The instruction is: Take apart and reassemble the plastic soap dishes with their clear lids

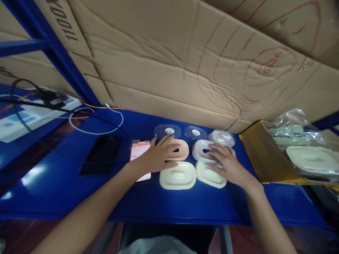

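My left hand (159, 155) lies with fingers stretched over a peach oval dish (182, 148) on the blue shelf (185, 204). My right hand (226, 162) rests with fingers spread on a white oval dish (201, 147) and partly covers a cream lid (208, 175) below it. A second cream lid (178, 175) lies in front of the peach dish. Behind them stand three clear plastic covers with round stickers, at left (167, 131), middle (195, 133) and right (221, 137).
A phone with a lit pink screen (139, 151) lies under my left wrist, a dark phone (100, 154) further left. Cables (97, 121) and a power strip (50, 97) sit at the left. A yellow box (265, 155) with bagged dishes (312, 158) stands at right. Cardboard (169, 63) backs the shelf.
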